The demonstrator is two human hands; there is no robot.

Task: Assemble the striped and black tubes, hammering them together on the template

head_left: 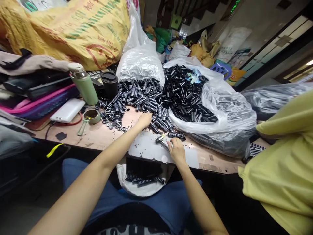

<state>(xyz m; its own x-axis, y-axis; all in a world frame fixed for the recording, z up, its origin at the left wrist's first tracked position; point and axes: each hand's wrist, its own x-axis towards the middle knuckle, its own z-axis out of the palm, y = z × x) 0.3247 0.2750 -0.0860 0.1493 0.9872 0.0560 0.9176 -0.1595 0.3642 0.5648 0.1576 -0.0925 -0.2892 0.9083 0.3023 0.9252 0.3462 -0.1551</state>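
My left hand (145, 120) reaches to the near edge of a heap of black ribbed cylinders with pale stripes (139, 93). Its fingers are curled against the heap, and what they hold, if anything, is hidden. Closer to me, my right hand (177, 150) is closed around the shaft of a small silver-and-black, hammer-like tool (160, 139), its thick head pointing left. A pale sheet (139, 147) lies beneath it, dotted with tiny dark bits. Below the table edge, a white bag (133, 189) between my knees contains several striped cylinders.
A clear plastic bag (227, 114) full of black tubes stands right of the heap. Left are a black cup (109, 85), green flask (84, 85), small pan (92, 117) and white power bank (68, 110). A person in a yellow shirt (283, 156) is close on the right.
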